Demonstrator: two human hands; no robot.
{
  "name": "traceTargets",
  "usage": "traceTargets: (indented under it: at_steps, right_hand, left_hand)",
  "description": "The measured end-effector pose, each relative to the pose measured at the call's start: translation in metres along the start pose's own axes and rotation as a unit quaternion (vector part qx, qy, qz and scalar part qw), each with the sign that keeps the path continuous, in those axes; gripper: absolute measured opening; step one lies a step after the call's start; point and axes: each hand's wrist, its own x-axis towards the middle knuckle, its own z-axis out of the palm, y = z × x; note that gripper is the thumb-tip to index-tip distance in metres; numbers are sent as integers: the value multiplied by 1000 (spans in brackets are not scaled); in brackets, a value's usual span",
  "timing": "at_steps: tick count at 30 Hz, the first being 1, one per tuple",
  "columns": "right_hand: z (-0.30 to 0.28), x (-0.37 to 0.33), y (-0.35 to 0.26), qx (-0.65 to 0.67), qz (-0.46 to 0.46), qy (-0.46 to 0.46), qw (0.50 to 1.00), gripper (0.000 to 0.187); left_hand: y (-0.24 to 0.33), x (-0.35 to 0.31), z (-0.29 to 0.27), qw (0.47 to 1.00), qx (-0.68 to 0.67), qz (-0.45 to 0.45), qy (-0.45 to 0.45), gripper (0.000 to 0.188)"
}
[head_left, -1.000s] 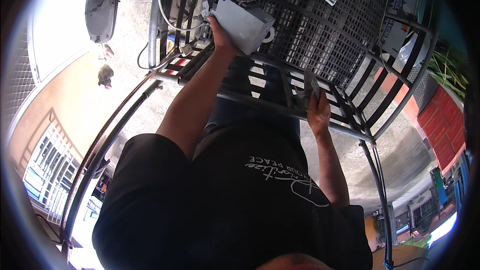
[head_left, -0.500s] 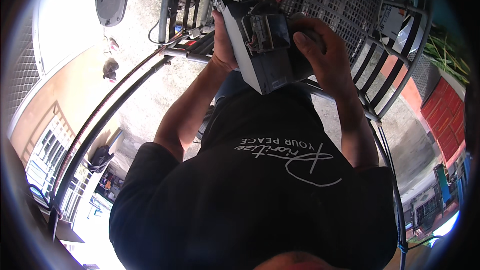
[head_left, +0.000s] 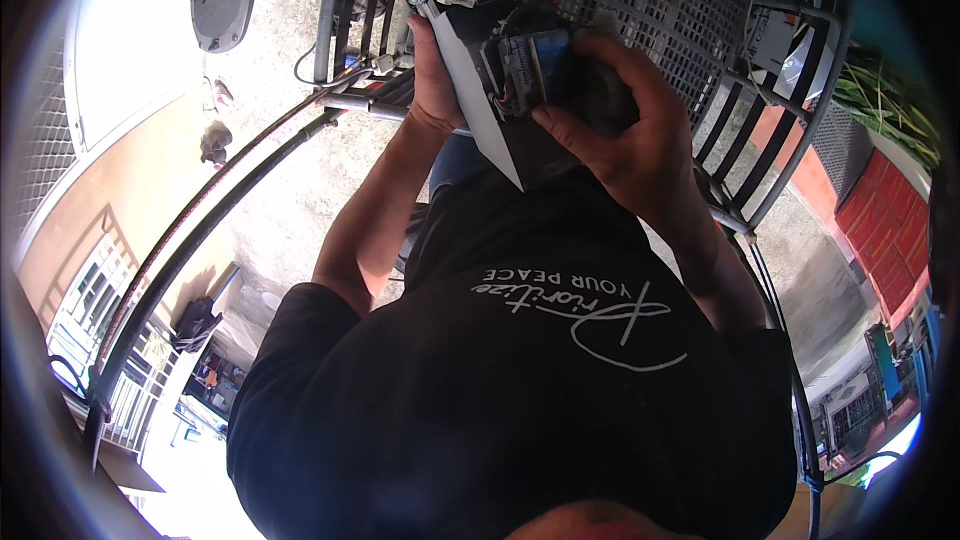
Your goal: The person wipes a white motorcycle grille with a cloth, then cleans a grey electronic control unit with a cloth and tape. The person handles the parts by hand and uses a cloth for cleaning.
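Tilted in front of my chest is an opened grey metal-cased electronic unit (head_left: 470, 90), with wires and parts exposed at its top. Along its left side my left hand (head_left: 437, 80) grips it, palm against the pale panel. A small boxy module with a shiny face (head_left: 537, 58) sits on the unit's right part. My right hand (head_left: 635, 120) is closed beside that module, thumb near its lower corner. Between its thumb and fingers is a dark, blurred thing (head_left: 600, 95) whose kind I cannot make out. Shadow hides the unit's lower right side.
Beneath the unit lies a dark perforated rack or seat (head_left: 690, 0) with metal bars (head_left: 740, 130) around it. A long dark pole (head_left: 210, 185) runs at the left. Cables (head_left: 775, 310) hang at the right, near a red panel (head_left: 880, 225) and green leaves (head_left: 885, 100).
The unit has tipped and shifted slightly left, so its lower end face is darker. My right hand has moved left and down, its thumb now close to the module.
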Motion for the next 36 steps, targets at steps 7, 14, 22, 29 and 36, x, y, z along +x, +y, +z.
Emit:
traceTargets:
  at_steps: [7,14,22,29,36]
  right_hand:
    - [-12,-6,-1,32,20,2,999,49]
    - [-19,-7,-4,-47,-53,25,997,47]
    - [-23,-7,-4,-106,-115,66,985,44]
    - [-36,-8,-5,-118,-89,70,987,41]
    - [-37,-12,-20,2,-57,100,993,51]
  left_hand:
    - [9,5,6,999,19,-18,-30,124]
    - [6,14,13,997,-21,-18,-73,121]
    - [8,15,-11,996,78,-41,17,117]
    - [3,22,-4,997,71,-30,0,114]
    - [15,16,41,999,7,-2,-44,116]
